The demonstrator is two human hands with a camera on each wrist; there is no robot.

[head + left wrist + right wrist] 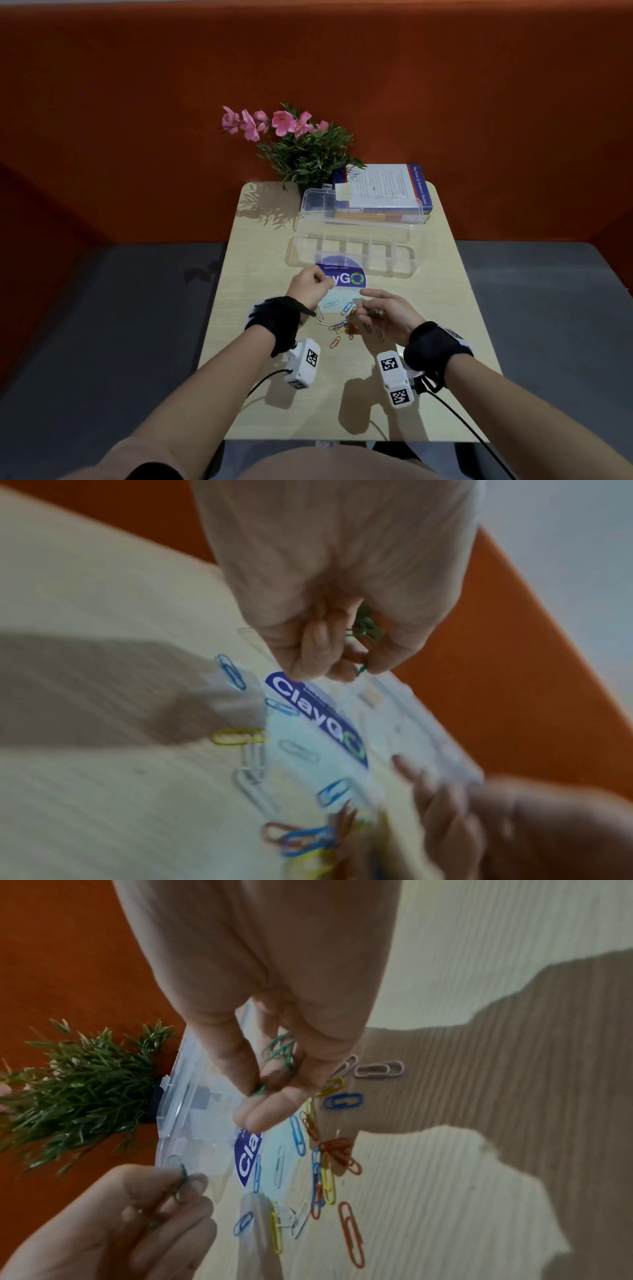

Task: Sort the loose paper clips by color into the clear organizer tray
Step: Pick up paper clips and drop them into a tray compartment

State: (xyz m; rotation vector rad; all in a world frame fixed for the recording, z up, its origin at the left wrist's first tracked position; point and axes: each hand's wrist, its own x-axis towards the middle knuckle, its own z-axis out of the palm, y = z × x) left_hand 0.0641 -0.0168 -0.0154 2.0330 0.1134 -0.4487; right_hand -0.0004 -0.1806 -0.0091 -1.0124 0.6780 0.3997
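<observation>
Loose paper clips (339, 327) in blue, red, yellow, orange and white lie scattered on the pale wooden table (260, 246), between my two hands. My left hand (325, 282) is curled into a fist around a few green clips (365, 633) and pinches one at its fingertips (362, 669). My right hand (366, 308) also cups green clips (282, 1050) and pinches one (258, 1090) between thumb and finger. The clear organizer tray (352, 255) stands just beyond both hands, its lid (359, 205) open and tilted back. Its compartments look bare.
A round blue sticker (346, 275) lies on the table under the tray's near edge. A potted plant with pink flowers (301, 150) and a stack of books (383, 192) stand at the back. Orange wall behind, grey surfaces on both sides of the table.
</observation>
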